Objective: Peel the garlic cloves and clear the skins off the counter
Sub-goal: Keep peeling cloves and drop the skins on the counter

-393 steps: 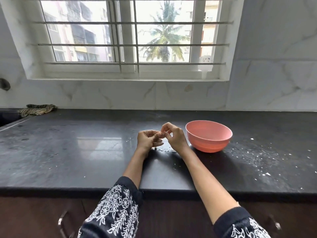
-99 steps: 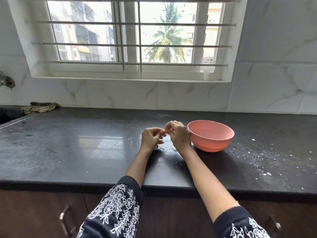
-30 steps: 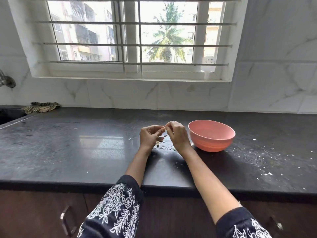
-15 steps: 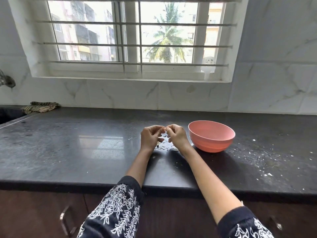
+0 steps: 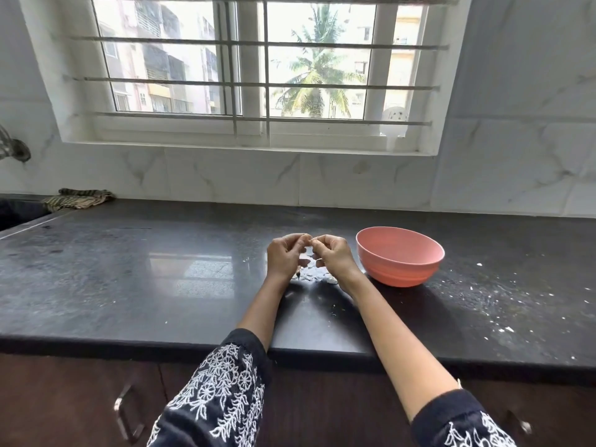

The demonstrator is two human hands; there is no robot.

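Garlic clove point(image 5: 310, 242) pinched between left hand point(image 5: 283, 258) and right hand point(image 5: 333, 256) — lowered nearer the worktop point(image 5: 129, 285); skins point(image 5: 314, 276) collecting beneath, peeling unfinished.

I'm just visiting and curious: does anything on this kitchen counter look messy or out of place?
Yes. Small white flecks are scattered over the dark stone counter right of the pink plastic bowl, and a little heap of pale papery skins lies under the two hands. Nothing looks damaged.

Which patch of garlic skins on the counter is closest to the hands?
The pile of skins lying directly under the left hand and right hand, left of the pink bowl. The scattered white bits lie right of the bowl.
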